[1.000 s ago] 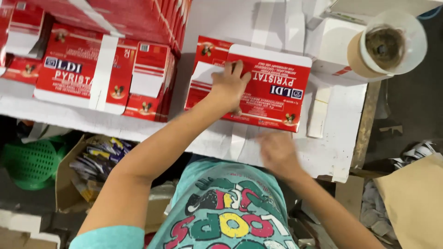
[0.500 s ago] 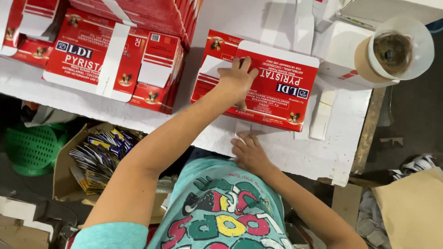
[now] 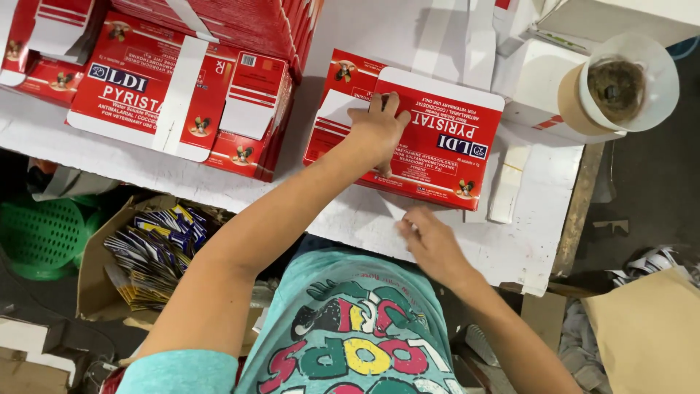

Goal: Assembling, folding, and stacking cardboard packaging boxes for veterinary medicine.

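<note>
Left hand [image 3: 379,130] presses flat, fingers spread, on the red carton [image 3: 430,138]; right hand [image 3: 430,244] (at six o'clock, loose) rests on the white table [image 3: 510,248] edge

Teal short-sleeved T-shirt, big cartoon print on the chest in red, yellow, green and white, bare forearms, left hand [image 3: 379,128], right hand [image 3: 430,241], no rings visible

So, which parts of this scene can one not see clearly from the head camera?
- Red carton: the part under the left hand is covered.
- Right hand: its fingertips at the white table edge are blurred; whether they pinch anything cannot be told.
- Stack of flat red cartons: cut off by the top edge.
- Tape roll: its core is dark inside.
- Box of blue sachets: partly under the table.
</note>
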